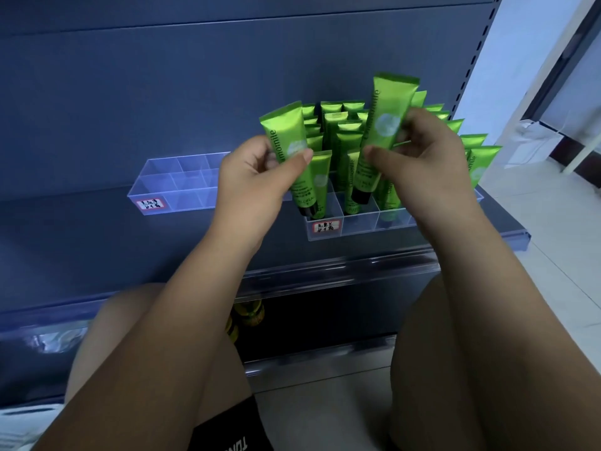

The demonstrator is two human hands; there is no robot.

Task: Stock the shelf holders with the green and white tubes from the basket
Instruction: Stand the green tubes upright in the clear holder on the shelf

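The left grip [257, 170] pinches a glossy green plastic tube [286, 131] by its middle, cap down, tilted. The right grip [422, 157] grasps a second green tube [387, 105] likewise, nearly upright. Both caps are near the front row of the clear divided plastic holder [357, 222] on the grey shelf [97, 239].

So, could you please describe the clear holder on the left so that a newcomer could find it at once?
Look at the dark grey shelf, where two clear divided holders stand side by side. The one meant is the left holder, showing just to the left of the left hand. Unlike the right holder, packed with green tubes, its visible compartments hold none.
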